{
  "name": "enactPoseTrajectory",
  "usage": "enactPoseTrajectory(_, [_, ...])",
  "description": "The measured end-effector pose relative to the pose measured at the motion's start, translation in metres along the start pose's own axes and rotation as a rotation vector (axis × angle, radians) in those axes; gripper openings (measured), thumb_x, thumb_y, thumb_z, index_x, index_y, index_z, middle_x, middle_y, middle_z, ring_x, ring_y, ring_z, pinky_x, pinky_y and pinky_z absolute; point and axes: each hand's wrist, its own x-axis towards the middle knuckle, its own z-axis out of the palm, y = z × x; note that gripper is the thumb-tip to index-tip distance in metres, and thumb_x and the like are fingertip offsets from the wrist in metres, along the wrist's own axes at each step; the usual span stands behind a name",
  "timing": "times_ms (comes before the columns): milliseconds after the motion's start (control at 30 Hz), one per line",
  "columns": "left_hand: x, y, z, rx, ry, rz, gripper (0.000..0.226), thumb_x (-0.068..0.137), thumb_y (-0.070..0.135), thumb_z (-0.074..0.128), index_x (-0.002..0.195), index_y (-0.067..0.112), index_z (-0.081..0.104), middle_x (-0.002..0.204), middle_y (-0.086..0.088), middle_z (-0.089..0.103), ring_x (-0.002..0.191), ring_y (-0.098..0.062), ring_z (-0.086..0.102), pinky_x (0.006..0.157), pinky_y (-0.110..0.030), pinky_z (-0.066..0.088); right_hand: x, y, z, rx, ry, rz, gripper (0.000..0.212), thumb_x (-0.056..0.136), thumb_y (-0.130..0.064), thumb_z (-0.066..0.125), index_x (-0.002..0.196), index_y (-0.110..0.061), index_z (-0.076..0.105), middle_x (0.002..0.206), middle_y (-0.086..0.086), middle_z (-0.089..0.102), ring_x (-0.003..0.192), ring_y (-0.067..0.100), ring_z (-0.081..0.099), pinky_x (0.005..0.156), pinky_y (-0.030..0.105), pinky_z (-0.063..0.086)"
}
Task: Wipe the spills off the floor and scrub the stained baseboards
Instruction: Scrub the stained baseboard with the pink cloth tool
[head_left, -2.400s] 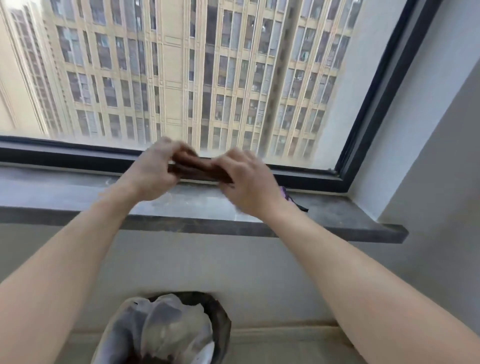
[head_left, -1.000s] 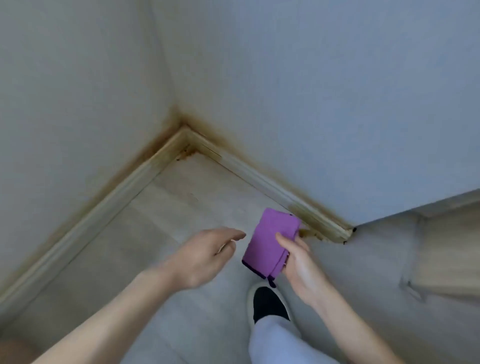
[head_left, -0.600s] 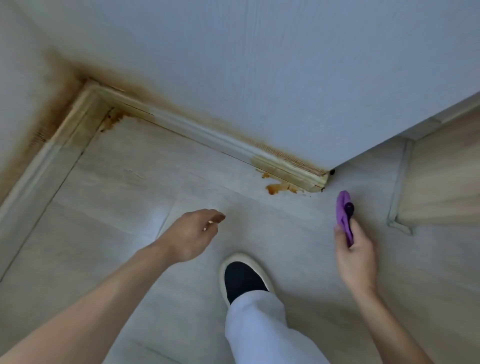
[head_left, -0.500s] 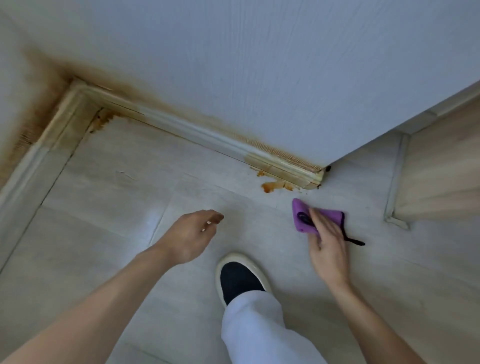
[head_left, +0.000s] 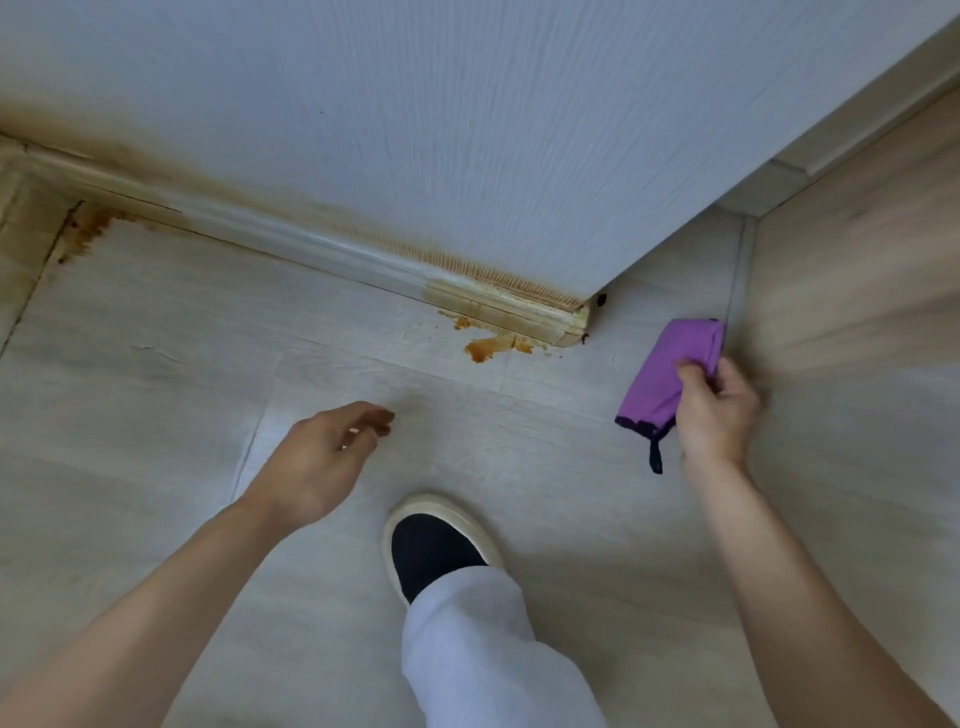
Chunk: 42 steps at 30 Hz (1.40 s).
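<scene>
An orange-brown spill (head_left: 493, 347) lies on the pale floor just in front of the baseboard's end. The baseboard (head_left: 322, 249) runs along the white wall, stained brown at its right end and towards the left corner, where a second orange stain (head_left: 88, 231) marks the floor. My right hand (head_left: 714, 410) grips a folded purple cloth (head_left: 670, 376) with a dark edge and hanging loop, held above the floor to the right of the spill. My left hand (head_left: 322, 457) hovers empty over the floor, fingers loosely curled.
My foot in a black shoe with a cream sole (head_left: 431, 545) and a white trouser leg stands below the spill. A wooden panel (head_left: 857, 291) rises at the right, past the wall's outer corner (head_left: 597, 301).
The view swung from the window sill down to the floor corner. My right hand with the purple cloth has lifted off the floor and moved right; the left hand has barely moved.
</scene>
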Motion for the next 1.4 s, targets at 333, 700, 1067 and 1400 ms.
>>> enactPoseTrajectory(333, [0.023,0.033,0.014,0.054,-0.088,0.056,0.030,0.106,0.019,0.047,0.122,0.033,0.068,0.114,0.020,0.070,0.108,-0.006,0.066,0.098,-0.032,0.051,0.106,-0.062,0.052,-0.654,-0.188,-0.423,0.043,0.092,-0.014,0.050,0.127,-0.031,0.070,0.110,0.013,0.074,0.107,0.035,0.063,0.083,0.038,0.057])
enactPoseTrajectory(700, [0.027,0.049,0.020,0.133,-0.140,0.068,0.030,0.106,0.017,0.046,0.120,0.032,0.067,0.112,0.019,0.071,0.107,-0.006,0.067,0.092,-0.026,0.049,0.082,-0.039,0.055,-0.783,-0.336,-0.695,0.048,0.092,0.003,0.052,0.134,-0.015,0.067,0.126,0.011,0.070,0.118,0.035,0.062,0.095,0.037,0.052])
enactPoseTrajectory(1067, [0.030,0.083,0.043,0.275,-0.057,0.169,0.033,0.106,0.014,0.046,0.129,0.021,0.068,0.119,0.011,0.069,0.110,-0.008,0.059,0.093,-0.020,0.039,0.033,-0.030,0.030,-1.151,-0.519,-0.825,0.053,0.089,0.006,0.052,0.139,-0.011,0.058,0.152,0.012,0.050,0.123,0.035,0.061,0.090,0.044,0.057])
enactPoseTrajectory(1400, [0.031,0.076,0.033,0.352,0.026,0.148,0.036,0.103,0.010,0.048,0.130,0.021,0.068,0.124,0.007,0.070,0.105,-0.009,0.057,0.090,-0.024,0.040,0.032,-0.023,0.041,-1.107,-0.474,-0.735,0.062,0.094,0.009,0.045,0.153,-0.009,0.041,0.165,0.012,0.032,0.147,0.033,0.035,0.103,0.049,0.052])
